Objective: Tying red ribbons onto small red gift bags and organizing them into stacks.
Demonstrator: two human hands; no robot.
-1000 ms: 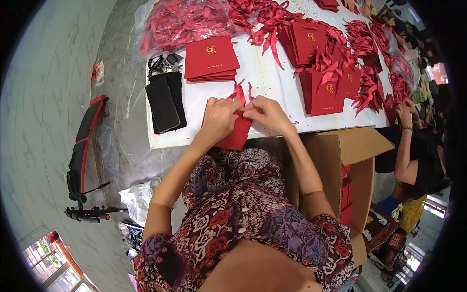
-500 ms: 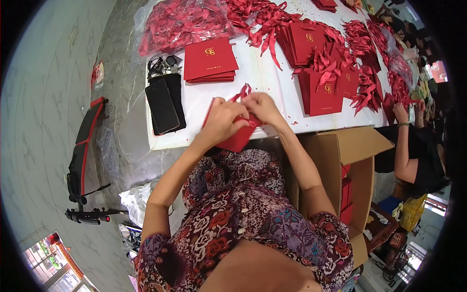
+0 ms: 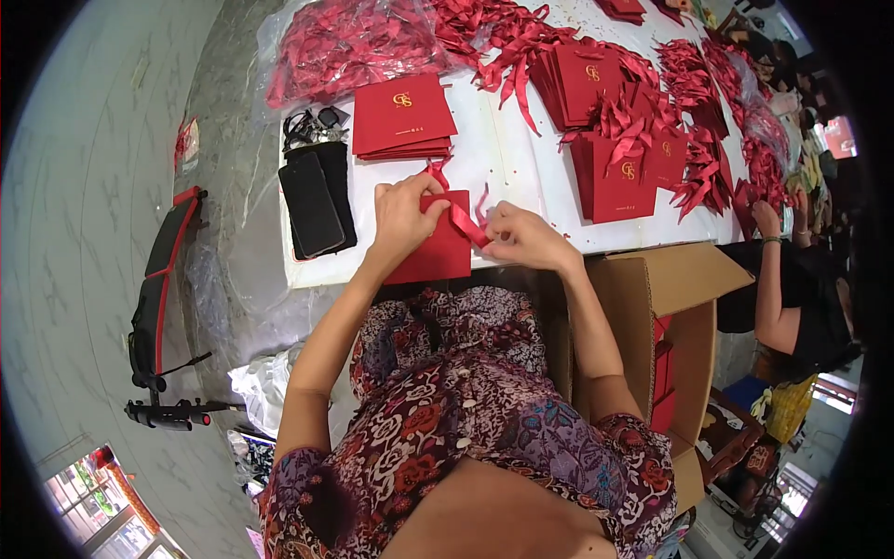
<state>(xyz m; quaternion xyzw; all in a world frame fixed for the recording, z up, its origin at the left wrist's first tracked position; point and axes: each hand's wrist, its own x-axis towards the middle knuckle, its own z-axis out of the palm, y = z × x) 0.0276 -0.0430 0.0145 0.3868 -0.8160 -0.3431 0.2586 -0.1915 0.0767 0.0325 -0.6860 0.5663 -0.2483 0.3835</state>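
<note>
A flat red paper bag (image 3: 438, 253) lies at the table's front edge, right before me. My left hand (image 3: 404, 220) is closed on its upper edge, thumb on the front face. A shiny red ribbon (image 3: 465, 223) runs from that edge to my right hand (image 3: 533, 241), whose fingers pinch it just right of the bag. More of the ribbon sticks up beyond my left fingers, and a loose end rises beside my right fingertips. Just beyond my hands rests a stack of similar red bags (image 3: 402, 116) with gold print.
A black phone (image 3: 312, 205) and keys (image 3: 303, 128) lie to the left. A clear plastic sack of red ribbons (image 3: 349, 47) sits at the back. More red bags (image 3: 619, 182) stand at the right. By my right arm is an open carton (image 3: 684, 279); a co-worker's arm (image 3: 773, 279) shows beyond.
My hands have moved apart: the right went right and nearer me, drawing the ribbon out, the left slightly left. The bag has turned from slanted to nearly square with the table edge.
</note>
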